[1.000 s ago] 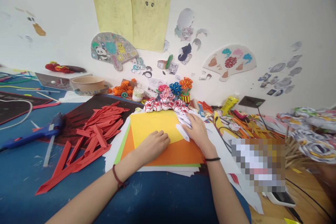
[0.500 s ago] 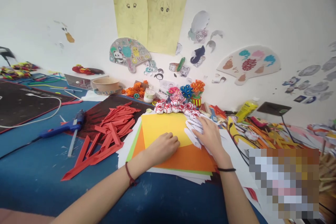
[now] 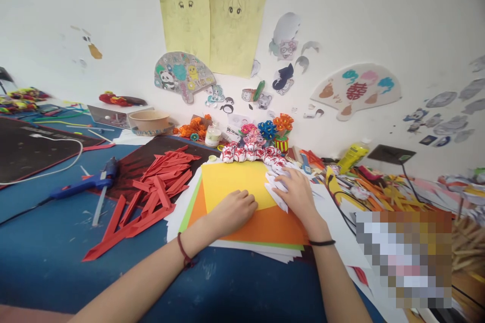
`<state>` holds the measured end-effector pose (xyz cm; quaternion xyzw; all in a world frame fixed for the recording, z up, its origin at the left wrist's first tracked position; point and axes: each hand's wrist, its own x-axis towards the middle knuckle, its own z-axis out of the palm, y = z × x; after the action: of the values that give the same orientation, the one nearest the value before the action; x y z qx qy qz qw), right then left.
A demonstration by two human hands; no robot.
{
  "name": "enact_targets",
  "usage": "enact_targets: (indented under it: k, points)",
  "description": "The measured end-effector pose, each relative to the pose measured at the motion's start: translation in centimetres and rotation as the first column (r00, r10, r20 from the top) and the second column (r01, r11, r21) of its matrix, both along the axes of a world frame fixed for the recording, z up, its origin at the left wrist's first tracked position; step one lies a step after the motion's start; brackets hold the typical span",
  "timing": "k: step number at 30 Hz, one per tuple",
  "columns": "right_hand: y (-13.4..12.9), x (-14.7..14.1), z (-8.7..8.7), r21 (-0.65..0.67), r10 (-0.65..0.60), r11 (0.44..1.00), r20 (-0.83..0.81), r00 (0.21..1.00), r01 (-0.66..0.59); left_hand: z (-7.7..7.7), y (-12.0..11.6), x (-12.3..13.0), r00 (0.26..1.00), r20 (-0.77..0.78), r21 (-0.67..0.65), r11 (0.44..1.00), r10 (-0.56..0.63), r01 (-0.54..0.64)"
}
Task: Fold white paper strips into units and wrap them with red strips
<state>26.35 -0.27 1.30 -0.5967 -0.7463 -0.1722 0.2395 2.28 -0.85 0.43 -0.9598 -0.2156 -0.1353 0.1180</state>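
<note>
My left hand rests with curled fingers on the yellow sheet and the orange sheet; whether anything is in its fingers is hidden. My right hand lies over a bunch of folded white paper pieces at the right edge of the yellow sheet, its fingers bent against them. Just beyond it stand red-and-white folded paper balls. A pile of folded red paper strips lies left of the sheets.
A blue glue gun with its cord is at the left. Behind stand a round container, a jar and paper flowers. A yellow bottle, black cables and paper scraps are on the right.
The view has shifted slightly, so everything sits a little further left. My right hand's fingers have drawn in slightly over the white pieces; my left hand stays where it was.
</note>
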Motion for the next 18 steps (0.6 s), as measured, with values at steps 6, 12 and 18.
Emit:
enact_targets:
  k: [6, 12, 18]
  points:
    - [0.15, -0.20, -0.18, 0.008, -0.066, 0.998, 0.052, 0.996, 0.066, 0.20, -0.12, -0.07, 1.000, 0.006, -0.008, 1.000, 0.001, -0.001]
    - [-0.30, -0.80, -0.08, 0.029, -0.157, 0.988, 0.145, 0.977, 0.154, -0.06, -0.09, 0.02, 1.000, -0.008, 0.016, 1.000, 0.010, -0.010]
    - [-0.48, -0.99, 0.34, 0.031, -0.162, 0.987, 0.092, 0.982, 0.159, 0.17, -0.18, -0.13, 0.999, 0.021, 0.015, 1.000, 0.025, -0.025]
